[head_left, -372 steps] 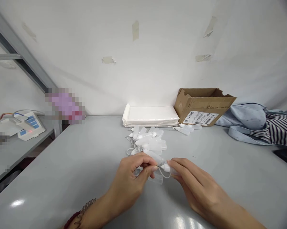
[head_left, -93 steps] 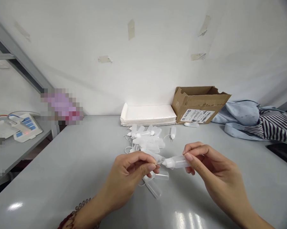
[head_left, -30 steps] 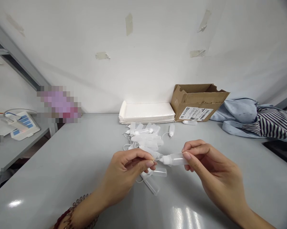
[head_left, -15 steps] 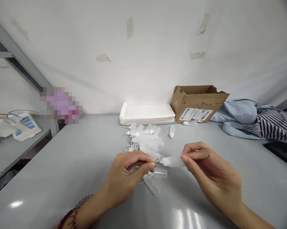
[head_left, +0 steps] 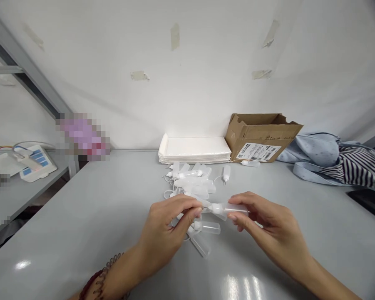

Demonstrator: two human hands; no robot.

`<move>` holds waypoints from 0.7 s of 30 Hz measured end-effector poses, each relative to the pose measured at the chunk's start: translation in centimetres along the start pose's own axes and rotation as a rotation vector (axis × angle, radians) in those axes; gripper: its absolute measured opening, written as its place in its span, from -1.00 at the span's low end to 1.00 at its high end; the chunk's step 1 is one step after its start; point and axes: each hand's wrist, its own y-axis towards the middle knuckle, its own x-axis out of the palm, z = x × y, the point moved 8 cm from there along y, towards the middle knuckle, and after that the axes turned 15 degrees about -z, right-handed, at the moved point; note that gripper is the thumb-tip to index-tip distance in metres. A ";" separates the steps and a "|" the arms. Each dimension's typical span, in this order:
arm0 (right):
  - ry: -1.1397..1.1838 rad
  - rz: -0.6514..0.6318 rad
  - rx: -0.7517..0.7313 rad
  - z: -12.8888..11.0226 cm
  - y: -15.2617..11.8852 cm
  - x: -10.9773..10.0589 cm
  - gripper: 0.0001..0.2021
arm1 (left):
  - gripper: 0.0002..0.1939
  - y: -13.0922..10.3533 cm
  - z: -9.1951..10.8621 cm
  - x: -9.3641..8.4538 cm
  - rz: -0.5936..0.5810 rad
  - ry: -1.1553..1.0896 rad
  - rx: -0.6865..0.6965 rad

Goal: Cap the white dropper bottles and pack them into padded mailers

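A small translucent bottle with a white cap lies level between my hands, its tip toward the left. My right hand grips its body between thumb and fingers. At the bottle's tip, my left hand pinches something too small to make out. Behind and below my fingers, several similar bottles with thin cords lie in a loose pile. Two more bottles, one of them a clear bottle, rest just under the held one.
Beyond the pile, a stack of white envelopes touches the wall beside an open cardboard box. Blue and striped cloth and a black object are at the right. A blue-and-white device sits far left.
My right hand has shifted left along the bottle and now holds it around the body, fingers wider apart. My left hand has moved slightly up. The view has shifted a little.
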 end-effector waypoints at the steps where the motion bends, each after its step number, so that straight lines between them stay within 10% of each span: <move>1: 0.011 -0.011 -0.001 0.0 0.1 0.0 -0.94 | -0.87 0.0 0.1 -0.1 0.005 0.005 0.009; 21: -0.161 -0.064 -0.125 -1.1 -0.3 1.6 -0.85 | -0.80 -0.5 0.1 0.3 0.081 0.012 0.050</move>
